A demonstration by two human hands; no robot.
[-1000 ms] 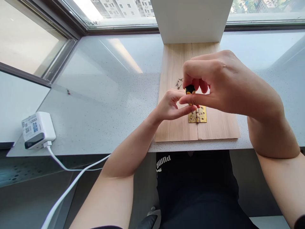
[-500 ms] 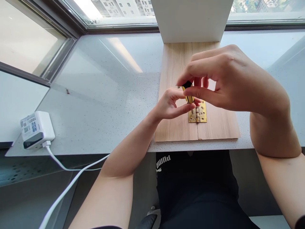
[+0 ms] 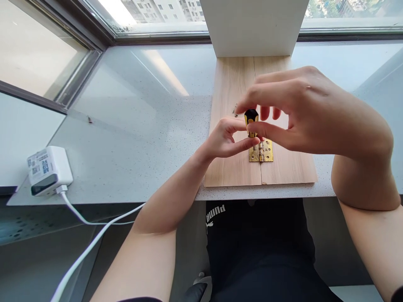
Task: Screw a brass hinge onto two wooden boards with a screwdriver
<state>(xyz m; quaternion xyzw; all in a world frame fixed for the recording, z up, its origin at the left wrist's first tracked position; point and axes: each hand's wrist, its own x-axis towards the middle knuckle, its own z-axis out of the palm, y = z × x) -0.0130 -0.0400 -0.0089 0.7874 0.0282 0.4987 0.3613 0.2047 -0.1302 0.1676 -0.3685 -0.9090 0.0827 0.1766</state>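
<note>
A yellow and black screwdriver handle (image 3: 251,122) stands nearly upright above a brass-coloured hinge (image 3: 266,152). The hinge lies across the seam of two pale wooden boards (image 3: 233,172). My left hand (image 3: 225,138) has its thumb and fingers closed around the lower end of the screwdriver, steadying it. From the right, my right hand (image 3: 308,111) has its thumb against the handle and its index finger curved past the far side, the other fingers loosely bent. The screwdriver's tip and part of the hinge are hidden behind my fingers.
Small screws (image 3: 235,110) lie on the left board, beyond my hands. A white panel (image 3: 253,27) stands at the boards' far end. On the speckled white counter (image 3: 141,142), a white charger (image 3: 49,171) sits at the left, its cable (image 3: 82,256) hanging over the front edge.
My right hand has shifted slightly right and toward me, its index fingertip passing along the handle. The screwdriver handle has tipped more upright. My left hand stays almost still.
</note>
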